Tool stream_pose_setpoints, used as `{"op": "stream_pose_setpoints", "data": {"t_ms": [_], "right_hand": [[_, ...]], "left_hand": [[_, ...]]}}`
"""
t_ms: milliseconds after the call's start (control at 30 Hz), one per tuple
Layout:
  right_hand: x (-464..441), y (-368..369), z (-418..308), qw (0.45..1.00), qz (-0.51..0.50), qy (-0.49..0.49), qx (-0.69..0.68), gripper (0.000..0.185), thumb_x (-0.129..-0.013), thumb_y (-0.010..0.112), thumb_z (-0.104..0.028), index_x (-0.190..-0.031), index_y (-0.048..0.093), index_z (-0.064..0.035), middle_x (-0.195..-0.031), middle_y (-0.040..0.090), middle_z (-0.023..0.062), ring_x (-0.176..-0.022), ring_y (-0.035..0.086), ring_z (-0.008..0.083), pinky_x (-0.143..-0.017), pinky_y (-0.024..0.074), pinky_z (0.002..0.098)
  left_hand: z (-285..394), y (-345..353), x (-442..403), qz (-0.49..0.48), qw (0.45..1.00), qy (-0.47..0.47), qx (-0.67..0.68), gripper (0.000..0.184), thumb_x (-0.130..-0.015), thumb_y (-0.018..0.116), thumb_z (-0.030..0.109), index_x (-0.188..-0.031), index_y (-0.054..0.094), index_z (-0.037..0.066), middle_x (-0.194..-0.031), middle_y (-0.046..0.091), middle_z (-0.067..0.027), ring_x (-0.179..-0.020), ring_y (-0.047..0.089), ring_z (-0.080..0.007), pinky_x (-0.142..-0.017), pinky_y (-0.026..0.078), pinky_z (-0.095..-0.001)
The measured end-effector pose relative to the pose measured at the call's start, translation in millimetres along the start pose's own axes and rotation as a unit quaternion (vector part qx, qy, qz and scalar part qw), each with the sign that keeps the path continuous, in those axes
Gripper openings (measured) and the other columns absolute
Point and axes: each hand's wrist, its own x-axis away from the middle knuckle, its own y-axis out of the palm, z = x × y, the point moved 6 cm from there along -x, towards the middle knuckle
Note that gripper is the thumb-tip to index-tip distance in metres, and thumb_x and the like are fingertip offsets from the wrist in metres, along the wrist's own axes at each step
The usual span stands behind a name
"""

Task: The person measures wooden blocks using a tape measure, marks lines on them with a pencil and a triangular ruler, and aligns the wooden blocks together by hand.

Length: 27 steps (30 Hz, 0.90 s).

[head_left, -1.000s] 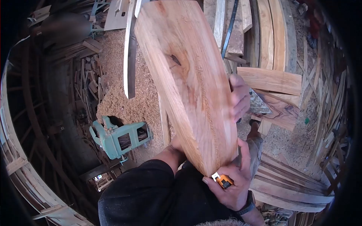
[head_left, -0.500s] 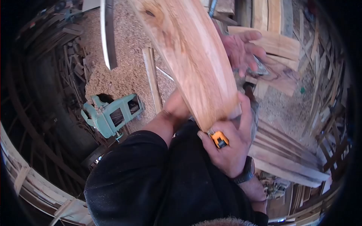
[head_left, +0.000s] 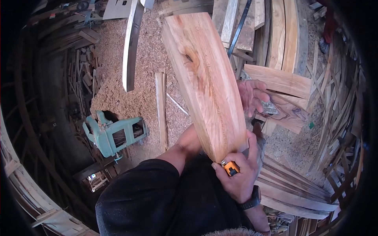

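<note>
A thick, slightly curved wooden board (head_left: 208, 78) with a dark knot slants across the middle of the view. My left forearm passes beneath it, and my left hand (head_left: 253, 96) shows beyond its right edge, palm up with fingers spread. How much of the board rests on that hand or forearm is hidden. At the near end, my right hand (head_left: 238, 169), with a dark watch on the wrist, is closed around an orange and black tape measure (head_left: 231, 168). Its thumb and index finger touch the board's end corners.
A green metal machine part (head_left: 114, 133) stands at the left beside a heap of sawdust (head_left: 122, 94). Cut planks (head_left: 279, 80) lie beyond my left hand, and long boards (head_left: 295, 192) are stacked at the lower right. A narrow strip (head_left: 161, 110) lies left of the board.
My left hand's fingers have gone from curled at the board's edge to spread and palm up. The board's far end has shifted right compared with one second ago. The tape measure stays in my right hand.
</note>
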Motion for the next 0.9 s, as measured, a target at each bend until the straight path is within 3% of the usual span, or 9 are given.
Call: {"op": "stream_pose_setpoints", "data": {"t_ms": [233,267,333,400,500,600,700,767,900], "right_hand": [[-5,-12,38,0.991,-0.042,0.031,-0.119,0.031,-0.067,0.091,-0.008,-0.086,0.067,-0.0069,-0.155,0.040,0.0286,-0.137,0.053,0.0336,-0.107,0.0451,0.0408],[-5,-15,48,0.992,-0.038,0.034,-0.113,0.031,-0.067,0.091,-0.008,-0.086,0.067,-0.0069,-0.155,0.040,0.0286,-0.137,0.053,0.0336,-0.107,0.0451,0.0408],[-4,-11,77,0.951,-0.081,0.097,-0.283,0.031,-0.067,0.092,-0.007,-0.086,0.067,-0.0082,-0.157,0.039,0.0264,-0.139,0.050,0.0283,-0.106,0.0437,0.0357],[-3,-6,106,0.903,-0.097,0.117,-0.402,0.031,-0.068,0.091,-0.010,-0.085,0.065,-0.0085,-0.158,0.040,0.0247,-0.136,0.053,0.0232,-0.100,0.0442,0.0319],[10,-5,164,0.865,-0.124,0.166,-0.458,0.029,-0.068,0.087,-0.012,-0.083,0.063,-0.0071,-0.152,0.049,0.0234,-0.131,0.058,0.0219,-0.097,0.0447,0.0302],[25,-4,209,0.836,-0.107,0.202,-0.499,0.033,-0.069,0.081,-0.014,-0.096,0.067,-0.0031,-0.143,0.059,0.0206,-0.124,0.063,0.0249,-0.101,0.0475,0.0344],[44,-1,251,0.773,-0.002,0.233,-0.590,0.051,-0.071,0.076,-0.014,-0.119,0.066,0.0012,-0.137,0.065,0.0172,-0.122,0.064,0.0289,-0.107,0.0491,0.0418],[49,-6,281,0.684,-0.001,0.154,-0.713,0.064,-0.079,0.072,-0.017,-0.138,0.057,0.0025,-0.136,0.065,0.0163,-0.123,0.063,0.0325,-0.112,0.0474,0.0478],[44,-21,250,0.700,0.156,0.190,-0.671,0.058,-0.090,0.066,-0.019,-0.143,0.052,0.0003,-0.138,0.063,0.0164,-0.128,0.060,0.0329,-0.114,0.0452,0.0480]], "left_hand": [[6,19,12,0.054,0.998,0.033,-0.006,0.091,-0.098,0.059,0.057,-0.161,0.023,0.003,-0.162,0.032,-0.0287,-0.139,0.047,-0.0494,-0.102,0.051,-0.0602],[11,45,2,0.048,0.994,0.096,0.004,0.089,-0.098,0.058,0.057,-0.160,0.027,0.002,-0.158,0.038,-0.0279,-0.137,0.049,-0.0481,-0.104,0.049,-0.0606],[15,51,-7,0.035,0.986,0.162,0.022,0.086,-0.098,0.058,0.057,-0.158,0.030,0.002,-0.155,0.044,-0.0270,-0.134,0.051,-0.0468,-0.107,0.047,-0.0609],[21,34,-6,0.078,0.985,0.143,-0.051,0.089,-0.092,0.063,0.067,-0.152,0.044,0.004,-0.136,0.062,-0.0143,-0.126,0.056,-0.0318,-0.105,0.048,-0.0438],[21,26,-9,0.122,0.973,0.161,-0.108,0.090,-0.091,0.061,0.070,-0.153,0.042,0.007,-0.139,0.059,-0.0146,-0.130,0.053,-0.0330,-0.106,0.045,-0.0482],[15,25,-18,0.167,0.957,0.178,-0.159,0.092,-0.090,0.060,0.072,-0.155,0.040,0.010,-0.143,0.056,-0.0148,-0.133,0.050,-0.0342,-0.107,0.042,-0.0525],[14,22,-33,0.207,0.935,0.189,-0.220,0.094,-0.089,0.059,0.075,-0.156,0.039,0.013,-0.146,0.053,-0.0151,-0.136,0.047,-0.0354,-0.108,0.039,-0.0569],[13,22,-48,0.220,0.923,0.187,-0.254,0.095,-0.088,0.058,0.077,-0.158,0.037,0.014,-0.149,0.052,-0.0153,-0.138,0.045,-0.0362,-0.109,0.037,-0.0598],[3,18,-75,0.231,0.910,0.168,-0.302,0.098,-0.087,0.057,0.080,-0.160,0.035,0.018,-0.153,0.048,-0.0156,-0.143,0.040,-0.0378,-0.111,0.033,-0.0656]]}}
